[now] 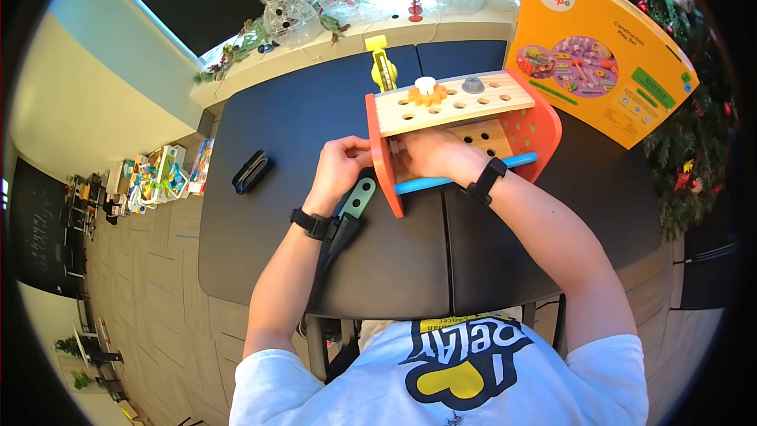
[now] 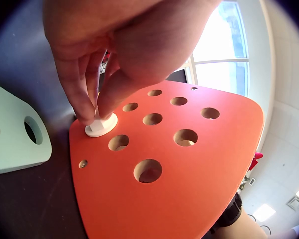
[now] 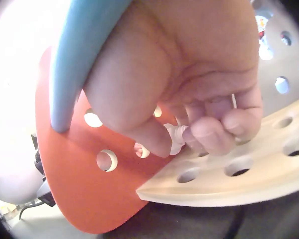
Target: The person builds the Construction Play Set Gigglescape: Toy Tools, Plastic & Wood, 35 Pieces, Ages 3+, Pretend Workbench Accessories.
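The left hand [image 1: 341, 167] pinches a white bolt head [image 2: 101, 125] against the outer face of the red side panel [image 2: 189, 169], beside a corner hole. Inside the toolbox-like bench, the right hand [image 1: 441, 156] reaches over the blue rod [image 1: 426, 184]. In the right wrist view its thumb and fingers [image 3: 209, 134] pinch a white threaded piece [image 3: 176, 138] at the inner face of the red panel [image 3: 89, 194], just above the wooden shelf [image 3: 214, 191]. An orange gear [image 1: 426, 95] with a white top and a grey piece [image 1: 473, 85] sit on the upper board.
A green perforated piece [image 1: 362, 196] lies by the left wrist. The black case [image 1: 252, 172] is farther left on the table [image 1: 276, 122]. A yellow toy part [image 1: 383, 71] stands behind the bench; an orange box [image 1: 599, 47] stands at the back right.
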A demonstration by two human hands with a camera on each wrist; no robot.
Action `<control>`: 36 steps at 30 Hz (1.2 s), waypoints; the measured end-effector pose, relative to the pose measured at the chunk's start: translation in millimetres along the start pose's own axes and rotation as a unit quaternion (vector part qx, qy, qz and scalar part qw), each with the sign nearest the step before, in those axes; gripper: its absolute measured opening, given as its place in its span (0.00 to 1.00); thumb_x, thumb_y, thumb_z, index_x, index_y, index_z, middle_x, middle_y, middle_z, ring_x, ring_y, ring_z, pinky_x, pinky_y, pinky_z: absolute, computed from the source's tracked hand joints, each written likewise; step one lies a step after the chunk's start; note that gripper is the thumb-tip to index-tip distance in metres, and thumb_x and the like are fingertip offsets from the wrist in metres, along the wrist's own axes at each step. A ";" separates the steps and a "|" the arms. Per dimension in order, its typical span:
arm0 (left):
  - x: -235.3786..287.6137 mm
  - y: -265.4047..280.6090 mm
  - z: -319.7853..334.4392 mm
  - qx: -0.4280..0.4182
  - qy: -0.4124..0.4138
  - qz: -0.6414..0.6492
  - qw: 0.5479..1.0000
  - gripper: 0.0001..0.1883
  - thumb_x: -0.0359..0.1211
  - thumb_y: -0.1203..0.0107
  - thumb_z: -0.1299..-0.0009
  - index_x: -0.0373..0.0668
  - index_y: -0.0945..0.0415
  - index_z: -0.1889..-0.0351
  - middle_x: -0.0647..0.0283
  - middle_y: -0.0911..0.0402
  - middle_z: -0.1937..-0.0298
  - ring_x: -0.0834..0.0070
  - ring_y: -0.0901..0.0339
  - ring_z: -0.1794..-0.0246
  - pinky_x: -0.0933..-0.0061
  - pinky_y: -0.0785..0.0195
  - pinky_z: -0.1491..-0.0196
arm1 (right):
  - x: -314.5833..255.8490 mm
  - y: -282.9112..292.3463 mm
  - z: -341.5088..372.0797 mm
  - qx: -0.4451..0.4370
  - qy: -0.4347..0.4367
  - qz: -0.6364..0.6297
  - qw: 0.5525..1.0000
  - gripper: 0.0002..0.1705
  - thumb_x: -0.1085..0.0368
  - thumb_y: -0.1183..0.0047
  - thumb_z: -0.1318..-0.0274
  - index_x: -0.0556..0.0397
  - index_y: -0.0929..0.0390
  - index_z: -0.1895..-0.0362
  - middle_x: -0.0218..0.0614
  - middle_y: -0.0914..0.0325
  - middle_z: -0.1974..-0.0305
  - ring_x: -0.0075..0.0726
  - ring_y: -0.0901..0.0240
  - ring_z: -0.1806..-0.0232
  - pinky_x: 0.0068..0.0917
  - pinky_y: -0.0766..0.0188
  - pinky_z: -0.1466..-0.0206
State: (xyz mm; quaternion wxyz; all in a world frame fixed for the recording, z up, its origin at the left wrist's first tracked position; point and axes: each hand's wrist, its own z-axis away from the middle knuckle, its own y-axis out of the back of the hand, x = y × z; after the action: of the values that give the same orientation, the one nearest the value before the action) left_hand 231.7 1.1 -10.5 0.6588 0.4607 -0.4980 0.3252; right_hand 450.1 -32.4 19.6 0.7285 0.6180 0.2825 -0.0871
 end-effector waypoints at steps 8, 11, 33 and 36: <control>-5.4 1.9 -3.0 -0.010 -0.009 -0.008 1.000 0.11 0.28 0.32 0.27 0.31 0.13 0.51 0.57 0.10 0.56 0.73 0.15 0.54 0.70 0.22 0.47 | 5.9 -1.5 1.8 0.033 0.033 -0.011 0.999 0.18 0.66 0.39 0.40 0.56 0.19 0.46 0.53 0.15 0.49 0.61 0.18 0.48 0.48 0.21 0.46; -2.1 0.6 -0.8 -0.003 -0.004 -0.006 1.000 0.11 0.28 0.32 0.27 0.32 0.13 0.51 0.58 0.10 0.56 0.73 0.15 0.54 0.70 0.22 0.47 | 12.5 -9.1 -4.3 -0.009 0.040 -0.007 0.999 0.19 0.66 0.38 0.41 0.56 0.19 0.46 0.53 0.15 0.49 0.61 0.18 0.48 0.48 0.21 0.45; 0.1 -0.7 0.3 0.000 -0.005 -0.015 1.000 0.11 0.29 0.32 0.27 0.32 0.13 0.52 0.58 0.10 0.56 0.73 0.15 0.55 0.69 0.22 0.48 | 5.3 -5.3 1.8 0.064 0.031 -0.013 0.997 0.23 0.67 0.35 0.45 0.56 0.19 0.44 0.55 0.16 0.48 0.62 0.18 0.47 0.49 0.20 0.43; -4.5 0.5 -2.5 -0.004 -0.009 -0.012 1.000 0.10 0.28 0.33 0.27 0.31 0.14 0.51 0.58 0.10 0.56 0.73 0.15 0.55 0.69 0.22 0.47 | 2.3 2.1 7.9 0.088 0.076 0.002 0.993 0.22 0.67 0.36 0.45 0.57 0.19 0.45 0.55 0.15 0.49 0.63 0.18 0.47 0.49 0.21 0.43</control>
State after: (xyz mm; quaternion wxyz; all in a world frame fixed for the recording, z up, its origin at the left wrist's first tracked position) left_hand 230.9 3.8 -14.9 0.6602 0.4669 -0.4997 0.3104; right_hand 455.4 -38.9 20.8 0.6479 0.6853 0.3266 -0.0629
